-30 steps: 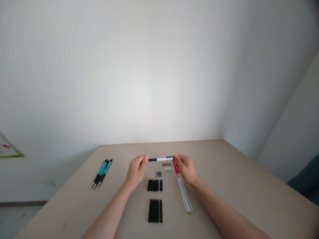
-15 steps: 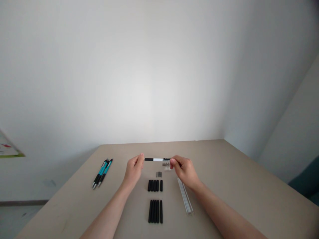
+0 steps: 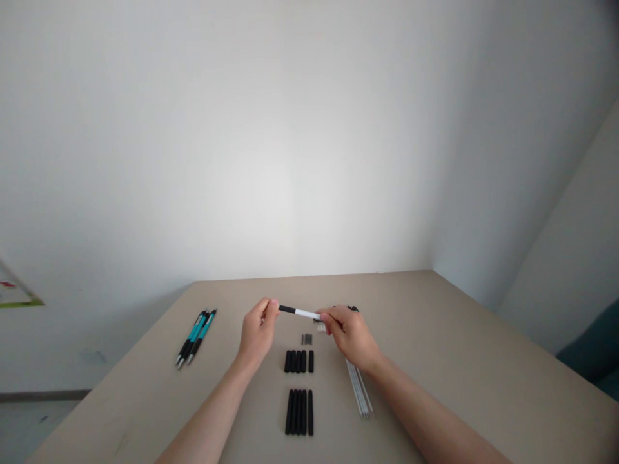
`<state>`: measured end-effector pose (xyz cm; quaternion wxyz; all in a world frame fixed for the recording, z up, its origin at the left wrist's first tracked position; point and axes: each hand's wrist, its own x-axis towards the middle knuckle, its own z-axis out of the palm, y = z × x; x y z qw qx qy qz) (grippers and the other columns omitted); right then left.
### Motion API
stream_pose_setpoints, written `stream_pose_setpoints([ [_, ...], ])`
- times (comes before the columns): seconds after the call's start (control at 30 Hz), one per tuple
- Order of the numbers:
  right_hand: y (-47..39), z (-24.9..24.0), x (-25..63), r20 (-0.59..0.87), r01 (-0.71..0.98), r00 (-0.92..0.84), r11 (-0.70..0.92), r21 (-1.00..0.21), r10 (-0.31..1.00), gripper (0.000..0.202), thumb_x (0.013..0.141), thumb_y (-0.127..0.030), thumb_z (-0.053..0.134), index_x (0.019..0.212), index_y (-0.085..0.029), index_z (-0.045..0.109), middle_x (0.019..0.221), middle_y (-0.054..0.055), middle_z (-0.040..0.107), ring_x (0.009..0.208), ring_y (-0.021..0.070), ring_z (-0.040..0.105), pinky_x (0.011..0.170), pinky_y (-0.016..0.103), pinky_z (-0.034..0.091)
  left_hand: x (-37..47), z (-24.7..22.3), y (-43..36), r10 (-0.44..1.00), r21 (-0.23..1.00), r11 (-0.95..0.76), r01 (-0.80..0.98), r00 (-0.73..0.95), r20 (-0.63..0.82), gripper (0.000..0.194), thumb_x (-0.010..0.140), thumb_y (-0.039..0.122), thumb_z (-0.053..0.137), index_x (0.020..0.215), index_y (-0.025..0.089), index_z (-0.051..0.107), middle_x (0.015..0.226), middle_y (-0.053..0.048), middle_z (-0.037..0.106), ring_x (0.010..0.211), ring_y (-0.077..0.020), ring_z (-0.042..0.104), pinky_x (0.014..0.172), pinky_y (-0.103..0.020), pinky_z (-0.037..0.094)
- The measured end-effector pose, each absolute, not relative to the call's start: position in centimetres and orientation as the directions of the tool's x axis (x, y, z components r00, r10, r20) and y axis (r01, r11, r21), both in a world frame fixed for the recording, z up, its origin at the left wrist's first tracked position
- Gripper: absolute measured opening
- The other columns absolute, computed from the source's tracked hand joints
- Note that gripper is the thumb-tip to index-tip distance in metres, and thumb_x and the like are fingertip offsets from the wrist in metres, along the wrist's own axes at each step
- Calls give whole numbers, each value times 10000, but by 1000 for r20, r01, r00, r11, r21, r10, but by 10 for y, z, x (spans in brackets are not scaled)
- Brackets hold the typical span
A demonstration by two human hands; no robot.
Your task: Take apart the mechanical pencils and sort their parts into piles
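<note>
White-and-black pen (image 3: 300, 313) bridges the fingers (image 3: 274, 305) of left hand (image 3: 256, 334) and right hand (image 3: 354, 334)

On my feed a plain pale wall (image 3: 290, 142) fills most of the view, brightest around the middle and greying toward the right; a beige tabletop (image 3: 435, 361) stretches back toward it; low at left I make out pale floor (image 3: 29, 422) below a dark skirting strip (image 3: 39, 396), with a cut-off, green-edged panel (image 3: 14, 293) higher up; a dark teal shape (image 3: 592, 351) at far right I can't identify.
</note>
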<state>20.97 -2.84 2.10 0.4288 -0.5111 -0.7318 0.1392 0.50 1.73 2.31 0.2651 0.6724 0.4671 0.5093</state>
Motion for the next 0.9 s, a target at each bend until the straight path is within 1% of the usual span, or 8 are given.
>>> stream_pose_setpoints([
  [0.13, -32, 24, 205, 498, 626, -120, 455, -634, 859, 309, 931, -305, 404, 809, -192, 664, 644, 6, 614, 633, 132, 547, 621, 230, 374, 9, 25, 17, 902, 881, -430, 197, 56, 428, 439, 887, 508, 385, 602, 177, 434, 547, 26, 455, 530, -109, 438, 540, -216, 365],
  [0.27, -39, 26, 196, 477, 585, -154, 470, -661, 865, 237, 923, -284, 435, 857, -198, 646, 677, -2, 646, 631, 127, 553, 615, 228, 379, 16, 27, 11, 897, 914, -402, 47, 220, 383, 381, 879, 484, 441, 996, 144, 569, 845, -75, 661, 704, -158, 591, 658, -266, 467],
  [0.37, -42, 26, 191, 491, 603, -233, 520, -604, 840, 228, 917, -283, 449, 829, -196, 641, 714, 14, 655, 673, 139, 563, 641, 241, 388, 20, 26, 2, 859, 892, -448, 64, 305, 410, 374, 888, 437, 455, 1077, 137, 573, 936, -109, 682, 823, -187, 622, 748, -293, 484],
  [0.47, -41, 25, 191, 519, 659, -201, 507, -555, 831, 220, 897, -331, 485, 843, -198, 650, 758, 38, 661, 711, 159, 563, 657, 263, 393, 20, 24, -2, 825, 832, -543, 111, 254, 505, 347, 926, 374, 396, 1101, 136, 577, 875, -89, 680, 817, -181, 623, 789, -303, 478],
  [0.53, -41, 25, 194, 549, 664, -148, 494, -562, 823, 225, 883, -366, 507, 915, -195, 650, 802, 50, 670, 747, 169, 566, 687, 274, 402, 17, 24, -2, 789, 756, -614, 228, 228, 571, 325, 931, 331, 393, 1117, 147, 585, 862, -75, 661, 815, -176, 611, 785, -298, 473],
  [0.63, -41, 28, 197, 540, 646, -114, 476, -598, 834, 271, 896, -399, 474, 898, -183, 639, 762, 40, 654, 675, 147, 545, 647, 257, 395, 13, 24, 2, 698, 591, -716, 373, 345, 628, 313, 921, 282, 413, 1149, 167, 594, 939, -88, 634, 910, -192, 576, 826, -317, 460],
  [0.77, -42, 29, 197, 463, 653, -126, 425, -627, 877, 393, 929, -422, 384, 677, -174, 555, 580, 4, 558, 522, 111, 461, 523, 232, 324, 14, 23, 3, 655, 472, -756, 454, 505, 562, 365, 913, 318, 443, 1241, 201, 555, 925, -84, 634, 906, -201, 545, 839, -347, 456],
  [0.9, -40, 25, 197, 427, 668, -188, 434, -604, 885, 444, 939, -413, 341, 585, -180, 475, 509, -9, 491, 477, 102, 427, 494, 233, 296, 18, 26, -3, 671, 494, -737, 461, 585, 455, 313, 912, 323, 449, 1124, 205, 646, 813, -62, 645, 806, -180, 577, 758, -280, 462],
])
